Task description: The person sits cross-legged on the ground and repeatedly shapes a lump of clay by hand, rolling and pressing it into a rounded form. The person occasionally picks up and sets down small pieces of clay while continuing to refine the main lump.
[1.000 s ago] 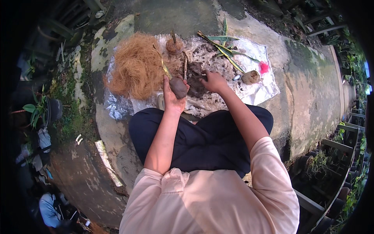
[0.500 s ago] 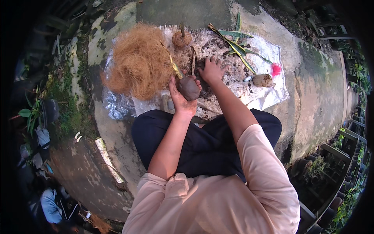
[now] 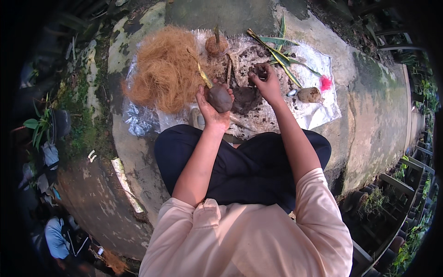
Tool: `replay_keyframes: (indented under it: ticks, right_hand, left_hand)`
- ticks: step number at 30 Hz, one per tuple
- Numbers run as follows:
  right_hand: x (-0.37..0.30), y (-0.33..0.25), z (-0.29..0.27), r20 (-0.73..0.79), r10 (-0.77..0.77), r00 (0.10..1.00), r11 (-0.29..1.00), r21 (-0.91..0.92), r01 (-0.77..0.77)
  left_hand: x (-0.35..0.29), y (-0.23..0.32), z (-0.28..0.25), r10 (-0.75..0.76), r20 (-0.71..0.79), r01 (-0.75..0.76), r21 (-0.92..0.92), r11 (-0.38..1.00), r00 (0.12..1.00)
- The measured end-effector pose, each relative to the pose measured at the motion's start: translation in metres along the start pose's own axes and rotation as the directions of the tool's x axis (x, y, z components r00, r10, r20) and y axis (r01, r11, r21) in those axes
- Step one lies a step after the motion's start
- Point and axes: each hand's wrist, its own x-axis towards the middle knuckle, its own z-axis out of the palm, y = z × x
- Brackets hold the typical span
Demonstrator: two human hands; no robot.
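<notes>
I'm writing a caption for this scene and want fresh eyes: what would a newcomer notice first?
Probably the big, tangled heap of tan fibre at the left end of the white sheet. Next, the smooth grey-brown ball in the left hand, with a yellowish leaf rising from its far side. Then the small bright red tuft near the sheet's right edge.

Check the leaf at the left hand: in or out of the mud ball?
In, apparently: the leaf meets the mud ball in the left hand, its lower end hidden, upper length sticking out.
</notes>
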Motion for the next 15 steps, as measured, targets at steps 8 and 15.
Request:
replay_keyframes:
  ticks: [8, 15]
  right_hand:
    - [-0.089, -0.007, -0.001, 0.344, -0.093, 0.934, 0.703, -0.642, 0.306]
    - [-0.059, -0.016, -0.003, 0.284, -0.116, 0.952, 0.738, -0.617, 0.274]
  left_hand:
    - [0.002, -0.003, -0.015, 0.059, -0.021, -0.058, 0.053, 0.997, 0.998]
    - [0.002, -0.004, -0.017, 0.061, -0.023, -0.059, 0.083, 0.995, 0.998]
